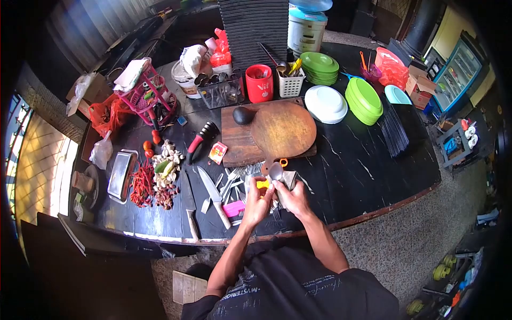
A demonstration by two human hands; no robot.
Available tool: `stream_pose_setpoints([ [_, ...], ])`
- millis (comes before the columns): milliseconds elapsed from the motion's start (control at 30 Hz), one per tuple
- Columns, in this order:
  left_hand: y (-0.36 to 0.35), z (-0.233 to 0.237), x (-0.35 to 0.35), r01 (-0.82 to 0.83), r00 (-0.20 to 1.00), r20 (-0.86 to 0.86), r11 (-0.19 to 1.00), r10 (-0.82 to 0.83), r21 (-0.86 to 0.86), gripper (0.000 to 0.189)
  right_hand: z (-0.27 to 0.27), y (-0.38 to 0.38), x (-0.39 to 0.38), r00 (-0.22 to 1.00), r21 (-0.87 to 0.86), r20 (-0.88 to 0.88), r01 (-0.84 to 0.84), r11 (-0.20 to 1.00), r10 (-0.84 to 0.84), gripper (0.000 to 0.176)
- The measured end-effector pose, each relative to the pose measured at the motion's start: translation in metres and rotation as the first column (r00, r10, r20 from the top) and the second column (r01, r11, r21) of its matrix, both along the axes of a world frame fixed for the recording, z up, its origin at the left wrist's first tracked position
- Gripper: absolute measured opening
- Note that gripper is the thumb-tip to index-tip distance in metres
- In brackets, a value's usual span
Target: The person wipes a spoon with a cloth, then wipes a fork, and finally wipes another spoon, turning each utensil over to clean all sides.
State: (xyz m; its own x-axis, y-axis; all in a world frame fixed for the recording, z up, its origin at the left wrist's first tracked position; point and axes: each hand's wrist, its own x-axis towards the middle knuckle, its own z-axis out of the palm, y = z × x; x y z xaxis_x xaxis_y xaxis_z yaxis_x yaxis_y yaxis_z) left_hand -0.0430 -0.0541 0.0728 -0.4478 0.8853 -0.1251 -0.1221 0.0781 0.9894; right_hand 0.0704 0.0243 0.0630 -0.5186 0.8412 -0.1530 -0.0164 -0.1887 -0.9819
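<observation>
My two hands meet just above the near edge of the black table [368,170]. My left hand [257,201] holds a small yellow-orange piece [262,184] against a metal spoon [275,172], and my right hand [292,198] grips the spoon's handle from the other side. A grey cloth [289,178] lies under the spoon bowl. Several forks and spoons [234,178] lie loose on the table just left of my hands, beside a kitchen knife [213,196] and a pink item [233,208].
A round wooden board [284,129] on a rectangular board with a dark avocado [242,116] lies beyond my hands. Red chillies [141,184], garlic and shallots sit at left by a metal tray [119,175]. Green plates [364,100], white plate [325,103], red cup [259,83] stand behind.
</observation>
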Motion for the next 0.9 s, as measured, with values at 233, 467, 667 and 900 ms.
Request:
stream_pose_setpoints([
  [233, 0.011, 0.021, -0.033, 0.032, 0.965, -0.262, 0.997, -0.012, 0.072, 0.019, 0.020, 0.002, 0.010, 0.981, -0.108, 0.051, -0.183, 0.977, 0.189, 0.023],
  [467, 0.019, 0.031, -0.032, -0.240, 0.957, -0.086, 0.924, 0.276, 0.296, 0.012, 0.003, -0.022, 0.007, 0.970, 0.084, 0.030, -0.241, 0.967, 0.240, 0.028],
  [667, 0.016, 0.023, -0.054, -0.372, 0.924, 0.007, 0.895, 0.382, 0.247, 0.014, 0.022, -0.024, 0.024, 0.944, 0.039, -0.026, -0.328, 0.944, 0.329, 0.026],
  [900, 0.004, 0.022, -0.076, -0.404, 0.912, 0.053, 0.869, 0.407, 0.284, 0.012, 0.045, 0.007, 0.031, 0.925, 0.145, 0.021, -0.377, 0.915, 0.378, 0.025],
])
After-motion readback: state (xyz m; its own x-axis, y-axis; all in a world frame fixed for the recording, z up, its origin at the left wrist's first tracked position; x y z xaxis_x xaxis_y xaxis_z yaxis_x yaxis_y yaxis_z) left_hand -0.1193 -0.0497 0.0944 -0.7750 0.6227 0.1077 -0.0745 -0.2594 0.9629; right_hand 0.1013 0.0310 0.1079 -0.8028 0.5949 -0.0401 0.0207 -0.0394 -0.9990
